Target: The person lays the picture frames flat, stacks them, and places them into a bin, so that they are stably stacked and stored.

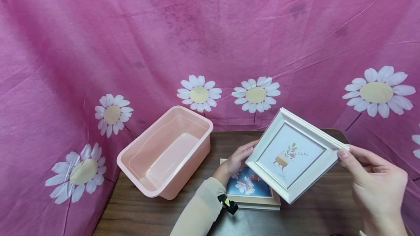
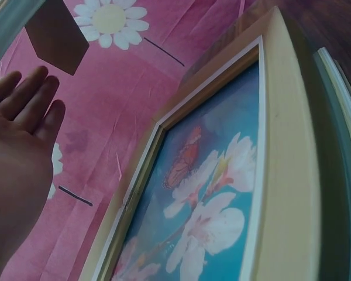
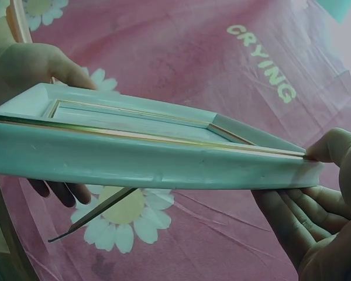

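A white picture frame [image 1: 265, 156] with a potted-plant print is held up tilted over the table. My right hand [image 1: 380, 181] grips its right corner, thumb on the front edge and fingers behind. At the frame's left edge is my left hand [image 1: 234, 161], its fingers [image 2: 32, 102] straight and partly hidden by the frame in the head view. A brown stand leg [image 2: 58, 38] juts from the frame's back. Below lies a cream picture frame [image 1: 275, 201] with a blossom picture [image 1: 246, 187], on top of another pale frame [image 1: 259, 208].
A pink plastic bin [image 1: 183, 168] stands on the left of the brown wooden table [image 1: 131, 214], its inside bare. A magenta cloth [image 1: 210, 39] printed with white daisies hangs behind the table and at its sides.
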Tool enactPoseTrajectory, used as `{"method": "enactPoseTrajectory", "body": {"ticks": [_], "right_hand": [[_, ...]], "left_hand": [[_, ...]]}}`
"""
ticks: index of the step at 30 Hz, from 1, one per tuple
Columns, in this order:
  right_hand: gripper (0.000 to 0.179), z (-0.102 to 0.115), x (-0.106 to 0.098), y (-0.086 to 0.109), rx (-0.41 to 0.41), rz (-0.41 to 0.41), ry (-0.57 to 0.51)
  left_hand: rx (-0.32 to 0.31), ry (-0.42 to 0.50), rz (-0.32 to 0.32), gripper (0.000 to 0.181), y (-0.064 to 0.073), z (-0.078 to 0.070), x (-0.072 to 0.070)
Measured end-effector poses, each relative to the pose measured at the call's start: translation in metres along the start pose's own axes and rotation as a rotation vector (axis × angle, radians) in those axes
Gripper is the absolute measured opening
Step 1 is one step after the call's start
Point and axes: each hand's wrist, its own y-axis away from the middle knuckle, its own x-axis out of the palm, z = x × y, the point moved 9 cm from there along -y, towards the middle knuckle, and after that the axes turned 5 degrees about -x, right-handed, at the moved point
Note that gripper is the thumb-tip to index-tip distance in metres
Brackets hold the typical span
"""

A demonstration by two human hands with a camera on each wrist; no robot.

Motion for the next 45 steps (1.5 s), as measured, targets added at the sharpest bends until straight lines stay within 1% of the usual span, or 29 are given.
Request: {"method": "enactPoseTrajectory", "body": {"ticks": [2,5,7,10,14,18,21,25,28,32,34,37,39,42,45], "right_hand": [[0.019,0.0,0.001,0.0,-0.004,0.005,-0.024],[0.018,0.001,0.003,0.001,-0.023,0.019,-0.064],[0.018,0.001,0.004,0.001,-0.033,0.029,-0.078],[0.018,0.0,0.005,0.001,-0.048,0.035,-0.131],[0.02,-0.002,0.004,0.0,-0.046,0.034,-0.186],[0.022,-0.002,0.006,0.001,-0.036,0.044,-0.248],[0.024,0.0,0.01,0.002,-0.059,0.082,-0.306],[0.025,0.0,0.012,0.002,-0.066,0.099,-0.358],[0.024,-0.001,0.012,0.003,-0.062,0.1,-0.372],[0.026,0.001,0.014,0.004,-0.088,0.136,-0.379],[0.026,0.001,0.014,0.003,-0.093,0.139,-0.386],[0.027,0.0,0.013,0.003,-0.096,0.138,-0.394],[0.027,-0.001,0.011,0.002,-0.086,0.123,-0.39],[0.024,-0.003,0.008,0.001,-0.055,0.081,-0.371],[0.022,-0.006,0.005,0.001,-0.025,0.044,-0.358]], "left_hand": [[0.002,0.007,0.01,0.076,0.001,0.001,0.001],[0.022,0.023,0.018,0.075,0.002,0.001,0.002],[0.04,0.037,0.02,0.074,0.003,-0.001,0.002],[0.068,0.057,0.032,0.073,0.004,-0.004,0.003],[0.099,0.084,0.048,0.074,0.007,-0.008,0.004],[0.123,0.121,0.065,0.077,0.008,-0.012,0.007],[0.146,0.15,0.087,0.08,0.008,-0.015,0.009],[0.159,0.167,0.104,0.085,0.009,-0.016,0.01],[0.148,0.152,0.103,0.087,0.01,-0.016,0.01],[0.13,0.13,0.101,0.088,0.011,-0.015,0.01],[0.128,0.12,0.093,0.087,0.011,-0.014,0.009],[0.13,0.087,0.063,0.091,0.011,-0.012,0.004],[0.131,0.06,0.042,0.095,0.011,-0.01,0.0],[0.141,-0.014,0.005,0.1,0.012,-0.009,-0.005],[0.171,-0.112,-0.036,0.101,0.014,-0.012,-0.01]]}}
